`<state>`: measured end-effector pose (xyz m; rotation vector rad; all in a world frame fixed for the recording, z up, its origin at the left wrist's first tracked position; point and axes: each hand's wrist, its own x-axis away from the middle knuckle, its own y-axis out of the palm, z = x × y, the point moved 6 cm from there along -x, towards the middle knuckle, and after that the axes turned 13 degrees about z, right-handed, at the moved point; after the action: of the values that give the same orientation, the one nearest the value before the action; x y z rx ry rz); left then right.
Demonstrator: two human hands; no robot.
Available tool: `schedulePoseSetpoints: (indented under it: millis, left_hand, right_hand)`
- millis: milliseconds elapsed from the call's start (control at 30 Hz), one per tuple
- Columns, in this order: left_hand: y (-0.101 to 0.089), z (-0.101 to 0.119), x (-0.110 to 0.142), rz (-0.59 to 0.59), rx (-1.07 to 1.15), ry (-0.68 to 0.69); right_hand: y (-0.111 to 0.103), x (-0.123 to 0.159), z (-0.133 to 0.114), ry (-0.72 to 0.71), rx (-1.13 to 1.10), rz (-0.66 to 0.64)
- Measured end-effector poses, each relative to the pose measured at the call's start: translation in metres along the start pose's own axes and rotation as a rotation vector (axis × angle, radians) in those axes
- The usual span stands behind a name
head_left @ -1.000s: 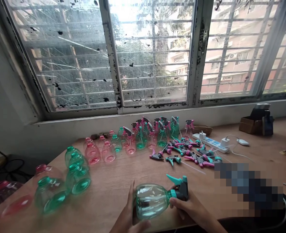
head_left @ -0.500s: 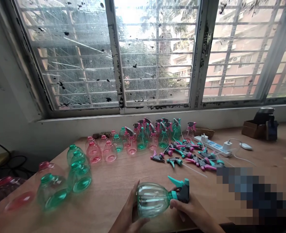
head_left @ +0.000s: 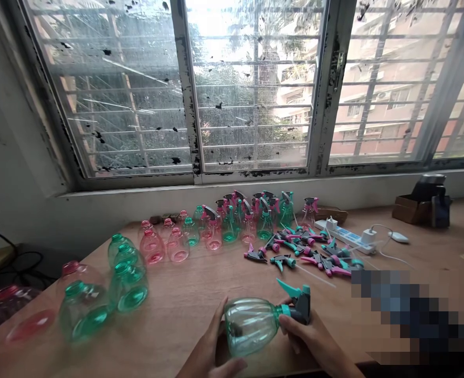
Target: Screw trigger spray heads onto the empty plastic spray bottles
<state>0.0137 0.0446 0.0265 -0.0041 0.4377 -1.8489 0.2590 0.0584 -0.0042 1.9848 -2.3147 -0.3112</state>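
Observation:
A clear green plastic spray bottle (head_left: 251,325) lies tilted across my hands, just above the wooden desk (head_left: 185,315). Its teal and grey trigger sprayer head (head_left: 301,304) points up and to the right. My left hand (head_left: 212,336) cups the bottle's body from below and the side. My right hand (head_left: 306,336) grips the neck, under the sprayer head. Part of the bottle's underside is hidden by my fingers.
Green and pink bottles (head_left: 127,278) stand or lie at the left. More bottles (head_left: 232,223) line the back by the window. Loose trigger heads (head_left: 306,257) lie near a power strip (head_left: 346,236). A pixelated patch (head_left: 409,310) covers the right.
The bottle has shifted slightly right and tilted a little, with the sprayer head rising. Both hands keep their hold. The view has barely moved since the last frame.

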Motion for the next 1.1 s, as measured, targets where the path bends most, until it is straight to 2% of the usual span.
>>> schedulePoseSetpoints:
  millis: [200, 333, 433, 567, 800, 933, 1100]
  left_hand:
    - [-0.003, -0.016, -0.005, 0.084, -0.082, 0.054]
    - [-0.004, -0.012, -0.003, 0.081, -0.125, 0.017]
    - [-0.004, -0.008, 0.0, 0.083, -0.074, -0.027]
    - [-0.003, -0.011, -0.001, 0.068, 0.039, 0.0]
    - [0.0, -0.023, -0.004, 0.055, 0.044, 0.095]
    - [0.003, -0.026, -0.005, 0.041, 0.007, 0.112]
    - [0.001, -0.032, -0.009, 0.049, 0.066, 0.105]
  right_hand:
    - [0.001, -0.001, -0.004, 0.01, -0.027, -0.001]
    - [0.0, -0.002, -0.003, 0.016, -0.037, -0.007]
    - [0.0, -0.002, -0.003, 0.018, -0.034, -0.018]
    - [0.001, -0.002, -0.003, 0.021, -0.013, -0.032]
    - [0.0, -0.003, 0.003, 0.046, -0.058, -0.035]
    - [0.001, -0.001, 0.003, 0.047, -0.073, -0.038]
    - [0.003, -0.001, 0.001, 0.038, -0.065, -0.047]
